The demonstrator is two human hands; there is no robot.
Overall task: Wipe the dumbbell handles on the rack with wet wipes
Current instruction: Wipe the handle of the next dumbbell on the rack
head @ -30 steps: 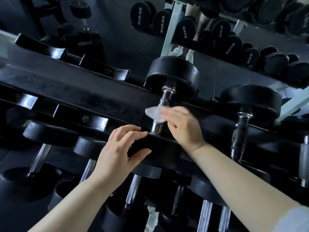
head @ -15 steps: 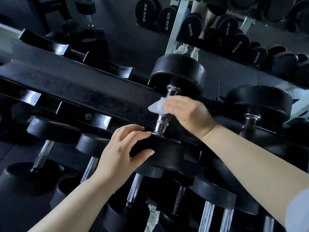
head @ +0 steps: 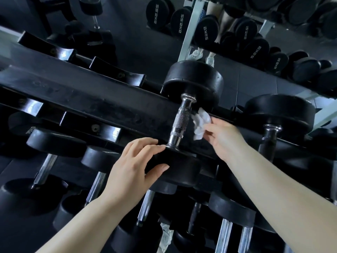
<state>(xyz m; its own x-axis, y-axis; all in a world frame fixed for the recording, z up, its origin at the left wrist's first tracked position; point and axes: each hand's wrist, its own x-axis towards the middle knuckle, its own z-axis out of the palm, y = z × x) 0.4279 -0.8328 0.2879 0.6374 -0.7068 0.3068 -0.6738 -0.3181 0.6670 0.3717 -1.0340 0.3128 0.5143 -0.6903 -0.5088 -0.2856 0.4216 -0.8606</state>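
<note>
- The wet wipe [head: 200, 123] hangs bunched and pinched by one corner only. With so small a hold it could slip out or drag off on the rough knurling of the handle [head: 180, 121], and fall among the lower dumbbells.
- The wipe sits just to the right of the handle. A pass from that side alone would likely miss the far side and the smooth collars at both ends.
- The dumbbell [head: 193, 83] lies in its cradle on the rack [head: 91, 99]. A hard sideways rub could roll it, and the left hand [head: 135, 167] braces the near head [head: 178, 170] close to where the head meets the rail, so a shift could nip skin.
- Left fingers [head: 145, 145]: spread and nearly straight over the top edge of the near head, thumb laid on its front face. They press rather than clamp.
- Right hand [head: 224, 139]: its fingers [head: 217, 126] and thumb close together on the wipe, grasping it at their tips. I cannot tell whether the wipe brushes the metal.
</note>
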